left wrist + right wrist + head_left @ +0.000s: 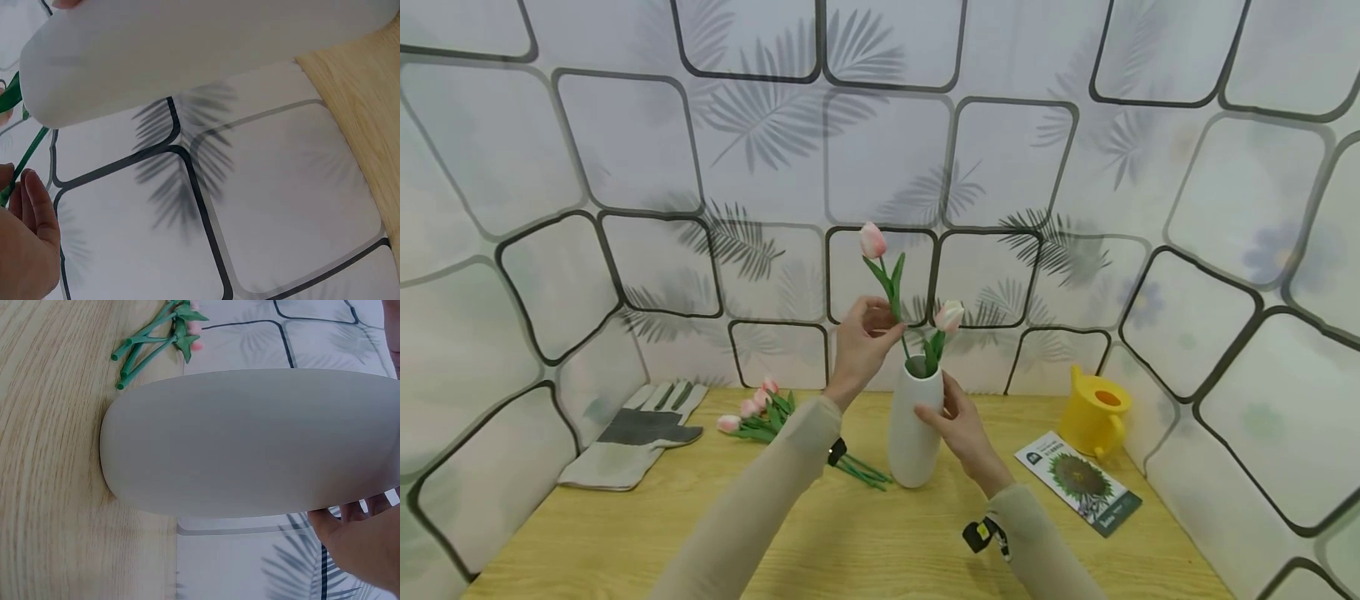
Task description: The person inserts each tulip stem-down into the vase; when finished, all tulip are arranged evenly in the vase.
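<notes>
My left hand pinches the stem of a pink tulip, whose lower end reaches into the mouth of a white vase. Upright on the table, the vase also holds a paler tulip leaning to the right. My right hand grips the vase's right side near its upper part, thumb in front. In the right wrist view the vase fills the middle, with the right hand's fingers against its wall. The left wrist view catches the left hand and the green stem beside the vase rim.
Several pink tulips lie on the wooden table left of the vase, stems pointing toward it. Grey-and-white gloves rest at the far left. On the right are a sunflower seed packet and a yellow watering can. Patterned walls enclose the table.
</notes>
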`<state>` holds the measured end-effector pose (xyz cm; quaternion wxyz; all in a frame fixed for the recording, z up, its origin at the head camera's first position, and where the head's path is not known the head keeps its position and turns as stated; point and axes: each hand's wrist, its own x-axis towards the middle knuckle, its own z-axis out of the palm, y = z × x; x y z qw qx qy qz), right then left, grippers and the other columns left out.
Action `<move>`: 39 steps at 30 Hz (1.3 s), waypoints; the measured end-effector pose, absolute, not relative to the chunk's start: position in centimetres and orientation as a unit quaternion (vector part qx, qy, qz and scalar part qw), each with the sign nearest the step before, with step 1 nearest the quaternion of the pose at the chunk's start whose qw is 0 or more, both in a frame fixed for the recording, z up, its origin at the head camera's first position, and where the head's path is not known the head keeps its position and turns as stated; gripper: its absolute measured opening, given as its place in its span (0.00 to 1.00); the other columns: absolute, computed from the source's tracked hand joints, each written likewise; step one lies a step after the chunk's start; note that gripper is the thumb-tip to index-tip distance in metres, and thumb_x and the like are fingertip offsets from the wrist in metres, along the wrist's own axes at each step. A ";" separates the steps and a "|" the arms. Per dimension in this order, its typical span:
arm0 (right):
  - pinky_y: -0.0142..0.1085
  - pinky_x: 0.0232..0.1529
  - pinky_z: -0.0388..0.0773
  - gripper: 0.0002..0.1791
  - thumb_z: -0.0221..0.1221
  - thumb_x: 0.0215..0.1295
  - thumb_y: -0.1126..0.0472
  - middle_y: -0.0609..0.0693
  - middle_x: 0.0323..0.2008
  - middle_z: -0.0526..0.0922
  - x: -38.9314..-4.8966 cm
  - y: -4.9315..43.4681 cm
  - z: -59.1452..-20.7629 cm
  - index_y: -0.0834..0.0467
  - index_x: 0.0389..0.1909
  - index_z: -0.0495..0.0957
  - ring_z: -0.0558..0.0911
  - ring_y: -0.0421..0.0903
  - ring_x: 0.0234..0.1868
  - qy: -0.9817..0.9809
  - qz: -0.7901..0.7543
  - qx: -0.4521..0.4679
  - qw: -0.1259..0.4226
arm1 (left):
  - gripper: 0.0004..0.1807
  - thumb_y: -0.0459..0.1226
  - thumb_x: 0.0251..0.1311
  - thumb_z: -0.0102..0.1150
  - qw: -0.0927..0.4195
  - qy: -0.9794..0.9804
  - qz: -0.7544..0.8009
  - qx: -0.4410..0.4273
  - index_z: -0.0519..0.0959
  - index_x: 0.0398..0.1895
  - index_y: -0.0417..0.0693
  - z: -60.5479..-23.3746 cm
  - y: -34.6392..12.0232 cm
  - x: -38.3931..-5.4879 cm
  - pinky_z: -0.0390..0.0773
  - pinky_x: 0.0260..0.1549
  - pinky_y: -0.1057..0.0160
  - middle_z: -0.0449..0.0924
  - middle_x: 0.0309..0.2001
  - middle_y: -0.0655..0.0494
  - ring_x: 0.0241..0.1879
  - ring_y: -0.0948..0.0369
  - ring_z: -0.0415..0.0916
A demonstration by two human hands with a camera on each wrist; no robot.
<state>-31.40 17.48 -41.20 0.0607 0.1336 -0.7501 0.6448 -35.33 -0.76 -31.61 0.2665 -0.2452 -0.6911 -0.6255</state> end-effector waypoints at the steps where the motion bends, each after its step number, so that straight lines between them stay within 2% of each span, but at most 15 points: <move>1: 0.59 0.73 0.56 0.41 0.64 0.66 0.56 0.55 0.72 0.64 -31.4 17.5 -41.2 0.49 0.76 0.54 0.63 0.57 0.73 -0.750 0.645 0.134 0.060 | 0.15 0.30 0.59 0.67 0.258 -0.697 -0.623 -0.245 0.75 0.47 0.45 -31.7 -0.6 -35.3 0.83 0.39 0.64 0.85 0.40 0.45 0.40 0.56 0.83; 9: 0.59 0.73 0.56 0.41 0.63 0.66 0.56 0.55 0.73 0.63 -31.4 17.4 -41.0 0.50 0.76 0.54 0.63 0.57 0.73 -0.748 0.648 0.134 0.059 | 0.13 0.33 0.59 0.68 0.209 -0.730 -0.607 -0.236 0.77 0.45 0.48 -32.7 0.2 -35.3 0.84 0.39 0.62 0.86 0.38 0.51 0.37 0.59 0.84; 18: 0.59 0.73 0.56 0.41 0.63 0.67 0.57 0.54 0.73 0.62 -31.3 17.4 -41.1 0.49 0.76 0.53 0.62 0.56 0.73 -0.745 0.650 0.136 0.055 | 0.10 0.35 0.59 0.68 0.200 -0.759 -0.574 -0.234 0.78 0.41 0.46 -33.4 0.6 -35.2 0.84 0.37 0.62 0.87 0.37 0.50 0.38 0.59 0.84; 24: 0.60 0.72 0.56 0.41 0.63 0.67 0.57 0.55 0.73 0.62 -31.4 17.5 -41.2 0.49 0.76 0.53 0.62 0.57 0.73 -0.745 0.650 0.137 0.060 | 0.07 0.36 0.59 0.68 0.192 -0.774 -0.551 -0.247 0.81 0.38 0.48 -33.6 0.7 -35.0 0.82 0.34 0.64 0.86 0.39 0.53 0.41 0.59 0.83; 28: 0.60 0.71 0.57 0.41 0.63 0.66 0.56 0.55 0.72 0.63 -31.5 17.5 -41.3 0.49 0.76 0.54 0.63 0.57 0.73 -0.746 0.648 0.139 0.064 | 0.07 0.36 0.59 0.67 0.190 -0.774 -0.547 -0.256 0.82 0.40 0.47 -33.7 0.6 -35.0 0.81 0.36 0.63 0.85 0.41 0.54 0.43 0.58 0.81; 34: 0.59 0.72 0.58 0.41 0.64 0.66 0.55 0.52 0.72 0.64 -31.5 17.6 -41.3 0.46 0.76 0.54 0.64 0.55 0.72 -0.747 0.648 0.138 0.061 | 0.14 0.33 0.59 0.66 0.173 -0.767 -0.564 -0.252 0.77 0.48 0.46 -33.5 0.8 -35.0 0.81 0.36 0.63 0.87 0.41 0.50 0.44 0.54 0.83; 39: 0.59 0.71 0.59 0.42 0.63 0.66 0.55 0.53 0.72 0.63 -31.4 17.6 -41.3 0.48 0.76 0.53 0.64 0.55 0.72 -0.748 0.645 0.144 0.062 | 0.14 0.32 0.61 0.63 0.159 -0.771 -0.555 -0.269 0.79 0.50 0.47 -33.4 1.0 -35.2 0.80 0.36 0.65 0.87 0.42 0.51 0.45 0.58 0.83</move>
